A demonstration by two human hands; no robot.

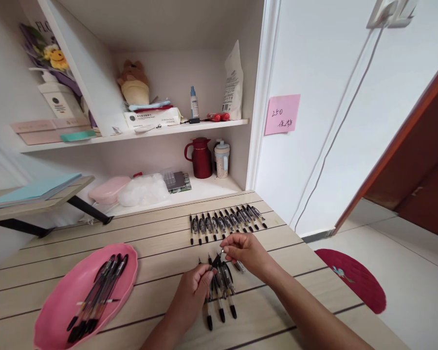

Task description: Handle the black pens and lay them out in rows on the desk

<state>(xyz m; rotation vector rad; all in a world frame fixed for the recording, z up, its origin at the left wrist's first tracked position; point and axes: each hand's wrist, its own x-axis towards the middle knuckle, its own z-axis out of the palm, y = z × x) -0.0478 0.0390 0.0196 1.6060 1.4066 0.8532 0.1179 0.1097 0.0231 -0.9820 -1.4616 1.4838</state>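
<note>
Pens lie bunched in the pink tray at left, long axes running near-left to far-right. Left hand draws thumb and fingers together; its hold I cannot tell. Beside it, near pen parts point black caps near, thin tips far. Beyond, a far row points likewise. Right hand, apart, pinches a small piece, direction unclear.

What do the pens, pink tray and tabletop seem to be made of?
Pens: probably glossy plastic, black at the ends, with barrels that look see-through. Pink tray: likely smooth molded plastic, given its even color and wavy rim. Tabletop: wood or wood-look laminate, matte; pale grain shows.
</note>
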